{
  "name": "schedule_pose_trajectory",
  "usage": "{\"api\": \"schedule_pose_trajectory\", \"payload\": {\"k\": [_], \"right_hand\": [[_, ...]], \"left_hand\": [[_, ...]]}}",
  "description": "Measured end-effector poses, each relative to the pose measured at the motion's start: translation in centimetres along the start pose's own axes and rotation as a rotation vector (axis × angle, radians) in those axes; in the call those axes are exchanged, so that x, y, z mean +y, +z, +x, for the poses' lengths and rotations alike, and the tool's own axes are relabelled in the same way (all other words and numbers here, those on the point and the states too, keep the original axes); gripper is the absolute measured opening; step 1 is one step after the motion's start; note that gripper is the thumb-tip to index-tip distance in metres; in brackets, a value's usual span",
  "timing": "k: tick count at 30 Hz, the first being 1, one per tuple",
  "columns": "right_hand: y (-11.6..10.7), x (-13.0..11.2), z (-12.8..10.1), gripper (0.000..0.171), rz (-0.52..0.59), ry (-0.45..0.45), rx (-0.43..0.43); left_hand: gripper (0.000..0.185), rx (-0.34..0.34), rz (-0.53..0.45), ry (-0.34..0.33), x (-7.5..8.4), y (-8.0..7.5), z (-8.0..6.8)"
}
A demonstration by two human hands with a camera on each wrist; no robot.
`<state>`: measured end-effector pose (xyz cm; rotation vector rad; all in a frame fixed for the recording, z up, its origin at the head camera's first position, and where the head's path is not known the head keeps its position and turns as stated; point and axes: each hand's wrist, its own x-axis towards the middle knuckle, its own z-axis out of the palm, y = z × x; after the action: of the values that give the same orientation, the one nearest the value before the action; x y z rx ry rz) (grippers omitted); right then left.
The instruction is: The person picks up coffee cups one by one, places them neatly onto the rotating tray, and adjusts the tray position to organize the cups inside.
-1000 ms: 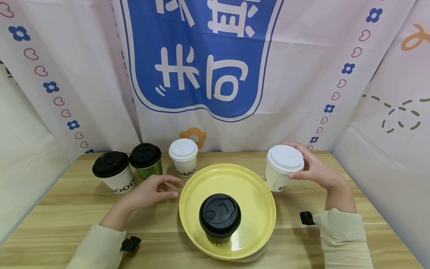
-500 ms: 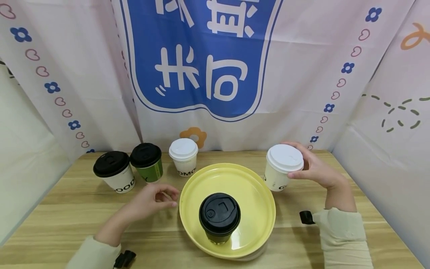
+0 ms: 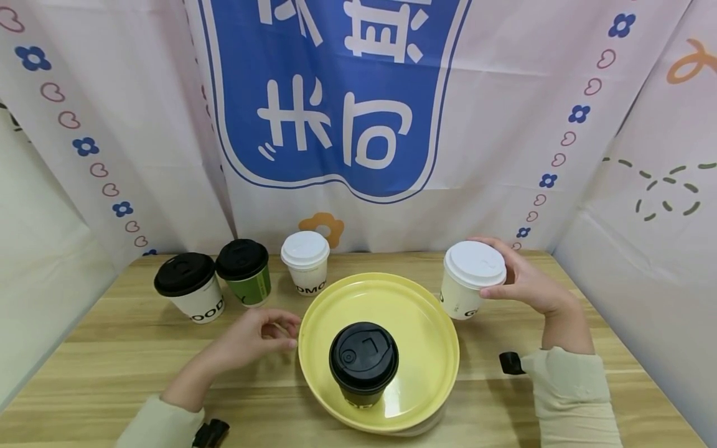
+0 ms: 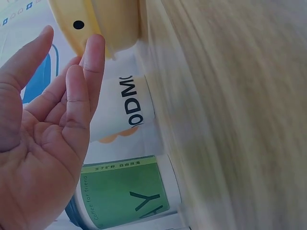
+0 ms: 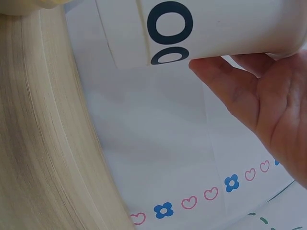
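In the head view my right hand (image 3: 529, 283) holds a paper cup with a white lid (image 3: 475, 264) from its right side, just right of the round yellow tray (image 3: 420, 305). The right wrist view shows fingertips against the white wall of that cup (image 5: 230, 28). My left hand (image 3: 252, 339) is beside the tray's left rim, its fingers loosely bent and nothing in them. Its palm and fingers (image 4: 76, 96) show in the left wrist view. On the tray stands an upright cup with a black lid (image 3: 365, 354).
Behind the left hand stand a white cup with a black lid (image 3: 187, 274), a green cup with a black lid (image 3: 249, 289) and a smaller white-lidded cup (image 3: 305, 252). The wooden table (image 3: 112, 373) ends at a printed cloth backdrop (image 3: 504, 124).
My left hand has moved back toward me along the tray's left side, uncovering more of the green cup. The right hand and its cup have stayed in place.
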<state>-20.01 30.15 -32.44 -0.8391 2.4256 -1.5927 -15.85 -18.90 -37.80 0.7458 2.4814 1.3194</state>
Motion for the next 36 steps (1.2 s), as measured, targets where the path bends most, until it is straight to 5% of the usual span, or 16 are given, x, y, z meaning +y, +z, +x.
{"api": "schedule_pose_trajectory", "payload": {"k": [36], "right_hand": [[0.0,-0.2,-0.1,0.081,0.001,-0.001,0.013]], "left_hand": [[0.045,-0.015,-0.084,-0.036,-1.1,-0.3,2.0]]}}
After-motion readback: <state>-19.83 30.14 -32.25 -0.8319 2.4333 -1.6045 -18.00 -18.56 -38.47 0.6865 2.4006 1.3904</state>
